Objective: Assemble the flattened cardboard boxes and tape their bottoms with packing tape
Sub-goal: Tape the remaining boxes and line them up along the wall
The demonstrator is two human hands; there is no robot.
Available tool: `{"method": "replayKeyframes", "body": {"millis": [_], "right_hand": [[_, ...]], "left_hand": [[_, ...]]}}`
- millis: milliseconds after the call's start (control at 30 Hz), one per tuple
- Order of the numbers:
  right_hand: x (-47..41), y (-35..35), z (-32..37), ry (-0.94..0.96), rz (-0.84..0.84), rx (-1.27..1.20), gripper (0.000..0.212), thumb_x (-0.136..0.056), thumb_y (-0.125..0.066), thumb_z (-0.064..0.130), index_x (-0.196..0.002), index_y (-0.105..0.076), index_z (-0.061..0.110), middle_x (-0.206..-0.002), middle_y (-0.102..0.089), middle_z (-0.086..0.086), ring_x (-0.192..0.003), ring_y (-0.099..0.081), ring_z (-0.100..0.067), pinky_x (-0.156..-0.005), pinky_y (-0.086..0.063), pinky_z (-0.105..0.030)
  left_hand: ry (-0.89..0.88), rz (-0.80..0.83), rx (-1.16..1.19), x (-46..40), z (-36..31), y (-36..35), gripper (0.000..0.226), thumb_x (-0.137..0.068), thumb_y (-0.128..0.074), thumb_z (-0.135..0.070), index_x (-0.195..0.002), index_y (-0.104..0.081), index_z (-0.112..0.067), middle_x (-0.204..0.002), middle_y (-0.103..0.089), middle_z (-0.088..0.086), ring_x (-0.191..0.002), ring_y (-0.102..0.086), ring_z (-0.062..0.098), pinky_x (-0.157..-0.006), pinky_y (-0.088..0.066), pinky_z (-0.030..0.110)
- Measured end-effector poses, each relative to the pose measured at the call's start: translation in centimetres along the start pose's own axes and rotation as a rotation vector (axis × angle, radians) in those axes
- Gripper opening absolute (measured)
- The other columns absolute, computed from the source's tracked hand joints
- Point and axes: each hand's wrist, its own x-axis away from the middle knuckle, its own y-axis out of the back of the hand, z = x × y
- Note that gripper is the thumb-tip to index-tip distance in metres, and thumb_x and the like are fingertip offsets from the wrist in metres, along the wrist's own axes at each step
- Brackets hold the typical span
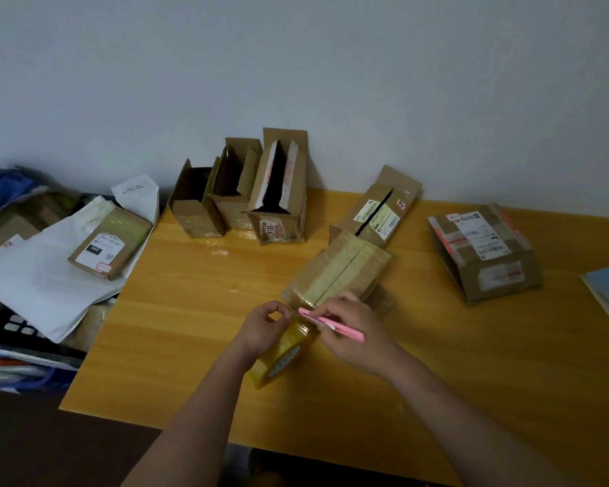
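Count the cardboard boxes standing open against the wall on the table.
3, side by side at the back edge of the table: the left box, the middle box and the right box. None looks hidden behind them.

- Taped box [338,272]: brown cardboard, upside down mid-tabletop, glossy tape along its bottom seam.
- Tape roll [282,353]: yellowish clear packing tape, tilted on edge, just nearer than that box.
- Three open boxes [239,191]: upright against the wall (flaps raised).
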Motion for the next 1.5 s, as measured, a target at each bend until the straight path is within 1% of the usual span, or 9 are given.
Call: {"method": "replayKeyframes", "body": {"millis": [433, 567, 700, 867, 967, 1133, 1267, 1400, 1500], "right_hand": [[-0.4, -0.4, 1.9, -0.083, 0.012, -0.105, 0.010, -0.080, -0.060, 0.018, -0.076, -0.066, 0.024, -0.081, -0.055, 0.008, -0.080, -0.049, 0.004, -0.063, -0.036, -0.019], [-0.8, 0.6, 3.4, -0.016, -0.393, -0.272, 0.014, -0.088, -0.057, 0.016, -0.094, -0.065, 0.025, -0.085, -0.061, 0.010, -0.067, -0.055, -0.004, -0.052, -0.041, -0.017], [0.9, 2.4, 0.2, -0.159, -0.744, 0.195, 0.017, -0.094, -0.056, 0.019, -0.109, -0.062, 0.015, -0.100, -0.058, 0.007, -0.095, -0.053, -0.021, -0.067, -0.044, -0.023], [5.3, 0.0, -7.4, -0.681, -0.401, 0.511, 0.046, -0.084, -0.071, 0.011, -0.126, -0.054, 0.012, -0.124, -0.058, -0.008, -0.117, -0.046, -0.027, -0.084, -0.045, -0.034], [6.6, -2.6, -10.1, -0.799, -0.295, 0.505, 0.032, -0.085, -0.065, 0.009, -0.116, -0.056, 0.010, -0.116, -0.062, -0.013, -0.112, -0.049, -0.033, -0.085, -0.041, -0.038], [7.0, -4.3, -10.2, -0.922, -0.228, 0.514, 0.047, -0.089, -0.058, 0.014, -0.134, -0.044, 0.007, -0.127, -0.052, -0.021, -0.117, -0.044, -0.039, -0.093, -0.040, -0.040], [4.9, -5.1, -5.9, -0.965, -0.101, 0.489, 0.020, -0.088, -0.059, 0.023, -0.098, -0.065, 0.007, -0.104, -0.066, -0.016, -0.102, -0.060, -0.032, -0.074, -0.046, -0.032], [1.2, -8.1, -0.8, -0.713, 0.049, -0.103, 0.024, -0.097, -0.056, 0.032, -0.079, -0.063, 0.019, -0.072, -0.059, 0.003, -0.066, -0.055, -0.010, -0.057, -0.037, -0.024], [-1.0, -11.2, 1.7, -0.596, 0.008, -0.427, 0.023, -0.091, -0.065, 0.039, -0.100, -0.071, 0.019, -0.085, -0.067, 0.011, -0.080, -0.060, -0.001, -0.068, -0.043, -0.011]], "left_hand": [[0.045, -0.089, -0.101, 1.3, 2.5, 4.1, 0.012, -0.096, -0.059, -0.019, -0.087, -0.061, -0.011, -0.063, -0.041, 0.005, -0.050, -0.030, 0.015, -0.043, -0.028, 0.022], [0.034, -0.086, -0.084, 1.8, 2.5, 4.5, 0.013, -0.096, -0.059, -0.017, -0.084, -0.058, -0.011, -0.059, -0.039, 0.002, -0.046, -0.028, 0.013, -0.041, -0.025, 0.020], [0.023, -0.049, -0.106, 1.8, 2.3, 4.8, 0.013, -0.097, -0.057, -0.017, -0.087, -0.057, -0.009, -0.061, -0.040, 0.003, -0.048, -0.029, 0.015, -0.045, -0.027, 0.024], [-0.008, -0.013, -0.068, 2.1, 2.4, 5.2, 0.012, -0.097, -0.056, -0.013, -0.088, -0.056, -0.004, -0.069, -0.044, 0.000, -0.058, -0.032, 0.014, -0.045, -0.030, 0.020], [-0.016, -0.017, -0.061, 2.1, 2.8, 5.7, 0.012, -0.097, -0.057, -0.016, -0.089, -0.057, -0.006, -0.077, -0.046, 0.006, -0.067, -0.038, 0.018, -0.048, -0.033, 0.020], [-0.049, -0.001, -0.052, 2.5, 3.2, 5.8, 0.015, -0.096, -0.058, -0.019, -0.092, -0.057, -0.005, -0.083, -0.052, -0.003, -0.076, -0.045, 0.014, -0.055, -0.039, 0.019], [-0.009, 0.109, -0.021, 2.7, 3.4, 6.9, 0.027, -0.085, -0.073, -0.027, -0.099, -0.058, -0.010, -0.098, -0.054, -0.003, -0.093, -0.051, 0.020, -0.069, -0.046, 0.028], [0.058, 0.244, -0.047, 2.6, 3.9, 8.3, 0.047, -0.066, -0.089, -0.024, -0.100, -0.057, -0.024, -0.116, -0.051, 0.007, -0.106, -0.052, 0.026, -0.079, -0.047, 0.031], [0.048, 0.279, -0.061, 2.7, 4.0, 8.6, 0.052, -0.065, -0.089, -0.018, -0.103, -0.055, -0.024, -0.119, -0.049, 0.010, -0.108, -0.052, 0.030, -0.078, -0.050, 0.032]]}}
